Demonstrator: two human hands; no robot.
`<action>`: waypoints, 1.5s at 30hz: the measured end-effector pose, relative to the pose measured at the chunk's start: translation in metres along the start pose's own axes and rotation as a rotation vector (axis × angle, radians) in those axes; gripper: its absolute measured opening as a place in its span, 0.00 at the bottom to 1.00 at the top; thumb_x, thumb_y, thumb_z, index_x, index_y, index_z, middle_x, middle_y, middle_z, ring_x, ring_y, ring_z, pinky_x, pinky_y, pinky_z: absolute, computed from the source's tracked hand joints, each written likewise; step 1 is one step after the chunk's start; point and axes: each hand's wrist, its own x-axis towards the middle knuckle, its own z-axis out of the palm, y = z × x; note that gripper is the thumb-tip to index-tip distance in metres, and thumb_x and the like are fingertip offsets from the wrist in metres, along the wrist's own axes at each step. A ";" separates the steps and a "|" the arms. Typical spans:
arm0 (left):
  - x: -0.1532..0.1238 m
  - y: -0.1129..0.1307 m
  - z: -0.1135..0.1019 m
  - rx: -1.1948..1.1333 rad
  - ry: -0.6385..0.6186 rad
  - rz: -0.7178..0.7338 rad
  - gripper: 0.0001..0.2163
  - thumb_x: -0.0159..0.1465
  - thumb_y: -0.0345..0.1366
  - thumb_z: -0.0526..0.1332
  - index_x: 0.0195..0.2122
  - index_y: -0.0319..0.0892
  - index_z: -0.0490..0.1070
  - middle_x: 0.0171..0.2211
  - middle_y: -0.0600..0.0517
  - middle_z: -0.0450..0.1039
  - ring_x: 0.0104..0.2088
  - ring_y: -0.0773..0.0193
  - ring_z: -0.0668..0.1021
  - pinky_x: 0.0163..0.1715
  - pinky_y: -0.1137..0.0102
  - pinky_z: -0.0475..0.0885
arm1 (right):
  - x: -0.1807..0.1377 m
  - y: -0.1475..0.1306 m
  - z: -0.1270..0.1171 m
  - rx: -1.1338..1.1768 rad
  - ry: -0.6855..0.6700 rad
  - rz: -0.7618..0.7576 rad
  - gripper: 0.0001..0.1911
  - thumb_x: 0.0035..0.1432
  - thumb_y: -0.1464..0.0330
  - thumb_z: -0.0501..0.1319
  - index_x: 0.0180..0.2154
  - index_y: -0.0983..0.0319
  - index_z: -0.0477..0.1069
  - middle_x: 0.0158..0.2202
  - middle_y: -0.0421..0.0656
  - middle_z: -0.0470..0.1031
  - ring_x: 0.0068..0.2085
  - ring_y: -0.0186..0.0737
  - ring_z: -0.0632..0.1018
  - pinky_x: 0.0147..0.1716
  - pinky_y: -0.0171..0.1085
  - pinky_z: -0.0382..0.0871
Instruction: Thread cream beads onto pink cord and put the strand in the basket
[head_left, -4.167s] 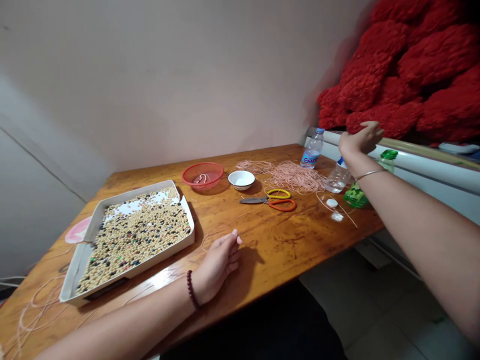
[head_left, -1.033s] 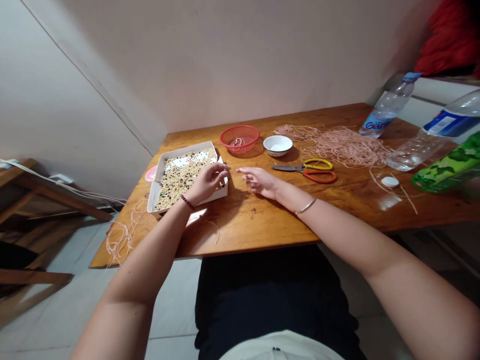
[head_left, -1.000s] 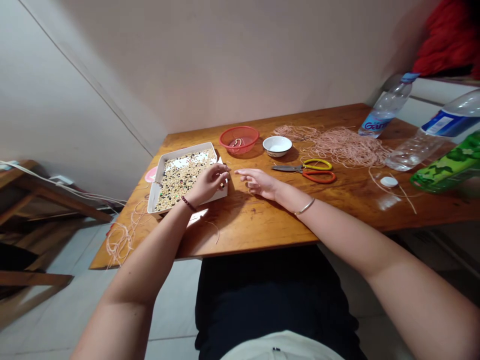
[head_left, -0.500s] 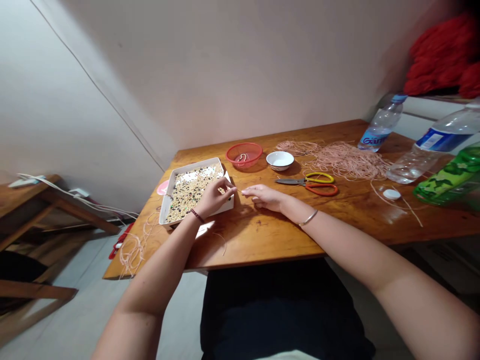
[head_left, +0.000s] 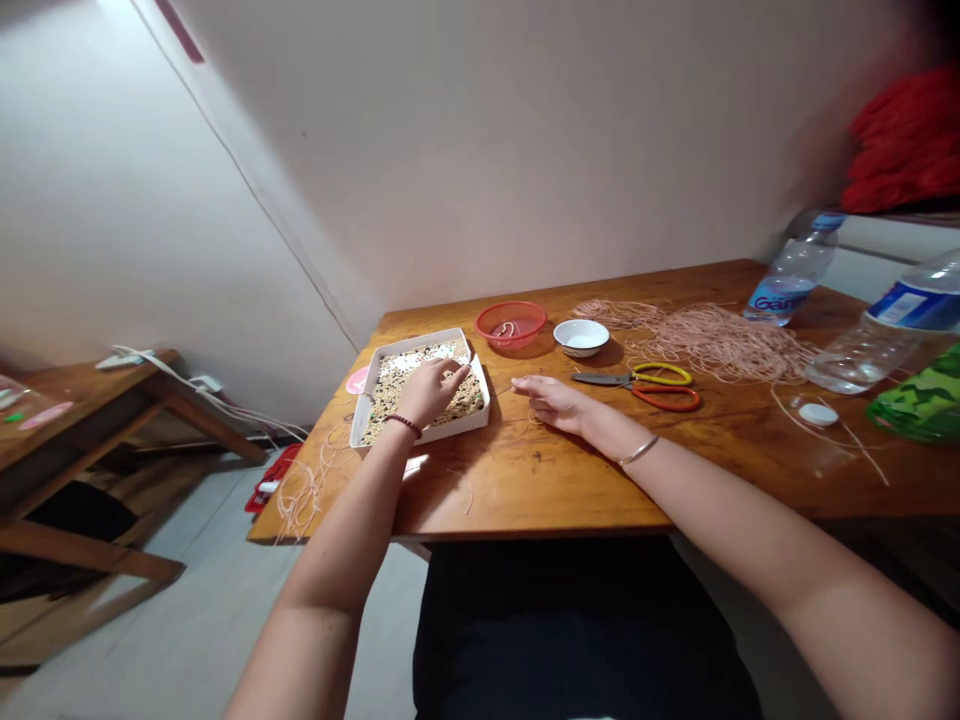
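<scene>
My left hand, wearing a dark beaded bracelet, is over the right part of a shallow white box. Its thumb and forefinger come together in a pinch; what lies between them is too small to make out. Small cream and dark beads cover much of the box floor. To the right, my right hand, with a metal bangle on its wrist, is closed above the tabletop. A thin cord runs from its pinched fingertips toward the box.
Behind the hands stand a red plastic basket and a white bowl. Scissors lie right of my right hand, before a pile of pink cord. Bottles stand at the right; loose cord hangs near the left edge.
My hands have moved apart: the left one is farther over the bead box, while the right one keeps the cord. The whole view has shifted slightly.
</scene>
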 end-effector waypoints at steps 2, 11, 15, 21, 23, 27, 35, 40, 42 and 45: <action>0.000 -0.010 0.004 0.099 -0.064 -0.113 0.17 0.67 0.45 0.50 0.42 0.41 0.74 0.41 0.44 0.74 0.43 0.55 0.74 0.44 0.65 0.67 | -0.003 -0.001 0.002 -0.015 -0.014 0.013 0.18 0.40 0.65 0.72 0.35 0.60 0.71 0.21 0.32 0.66 0.17 0.23 0.51 0.15 0.29 0.39; 0.002 -0.026 0.023 0.109 -0.223 -0.232 0.14 0.65 0.37 0.50 0.39 0.40 0.75 0.41 0.42 0.76 0.40 0.55 0.77 0.40 0.67 0.69 | -0.010 -0.004 0.010 -0.089 0.027 0.010 0.17 0.39 0.65 0.72 0.34 0.62 0.73 0.31 0.38 0.76 0.19 0.23 0.54 0.15 0.28 0.44; 0.004 -0.028 0.024 0.036 -0.251 -0.253 0.14 0.65 0.38 0.50 0.39 0.40 0.75 0.40 0.43 0.77 0.40 0.55 0.77 0.40 0.67 0.69 | -0.008 -0.002 0.006 -0.094 0.038 0.020 0.18 0.39 0.64 0.72 0.36 0.61 0.74 0.34 0.38 0.78 0.19 0.23 0.55 0.15 0.28 0.47; 0.007 -0.028 0.027 -0.135 -0.277 -0.247 0.13 0.64 0.36 0.52 0.37 0.39 0.76 0.36 0.45 0.78 0.35 0.59 0.77 0.35 0.70 0.69 | -0.006 -0.001 0.004 -0.108 0.033 0.012 0.17 0.41 0.64 0.71 0.35 0.60 0.76 0.40 0.41 0.78 0.20 0.23 0.57 0.15 0.27 0.50; 0.008 -0.029 0.029 -0.198 -0.290 -0.233 0.13 0.64 0.36 0.53 0.36 0.38 0.76 0.34 0.45 0.78 0.32 0.61 0.77 0.32 0.71 0.68 | -0.007 -0.001 0.004 -0.100 0.032 0.011 0.17 0.40 0.64 0.71 0.35 0.61 0.76 0.39 0.41 0.78 0.19 0.22 0.56 0.15 0.27 0.50; 0.008 -0.029 0.031 -0.313 -0.322 -0.198 0.13 0.62 0.40 0.55 0.33 0.38 0.76 0.26 0.49 0.74 0.24 0.65 0.72 0.25 0.73 0.63 | -0.006 -0.001 0.004 -0.095 0.038 0.023 0.17 0.40 0.65 0.72 0.36 0.61 0.75 0.39 0.41 0.78 0.19 0.23 0.57 0.14 0.27 0.50; 0.006 -0.016 0.021 -0.511 -0.412 -0.133 0.24 0.57 0.56 0.58 0.32 0.37 0.77 0.19 0.55 0.66 0.19 0.70 0.63 0.20 0.74 0.56 | -0.002 0.000 0.002 -0.121 0.014 -0.005 0.15 0.42 0.66 0.71 0.34 0.61 0.74 0.33 0.40 0.77 0.19 0.23 0.56 0.13 0.26 0.46; 0.003 -0.011 0.014 -0.609 -0.462 -0.148 0.26 0.56 0.59 0.58 0.32 0.37 0.76 0.17 0.56 0.62 0.18 0.71 0.61 0.19 0.74 0.54 | 0.000 0.001 0.001 -0.136 -0.007 -0.018 0.13 0.45 0.65 0.70 0.35 0.61 0.73 0.35 0.41 0.78 0.18 0.23 0.53 0.13 0.27 0.44; 0.002 -0.009 0.010 -0.639 -0.483 -0.144 0.25 0.56 0.58 0.59 0.29 0.37 0.75 0.16 0.57 0.60 0.18 0.72 0.60 0.18 0.74 0.54 | 0.000 0.001 0.001 -0.142 -0.007 -0.021 0.13 0.45 0.65 0.70 0.34 0.61 0.73 0.38 0.42 0.78 0.18 0.23 0.53 0.13 0.27 0.44; 0.001 -0.007 0.007 -0.667 -0.498 -0.154 0.22 0.56 0.56 0.61 0.27 0.38 0.75 0.17 0.56 0.64 0.18 0.72 0.62 0.19 0.74 0.56 | -0.001 0.001 0.002 -0.144 -0.009 -0.011 0.13 0.44 0.65 0.70 0.34 0.61 0.73 0.40 0.43 0.78 0.18 0.23 0.53 0.13 0.28 0.44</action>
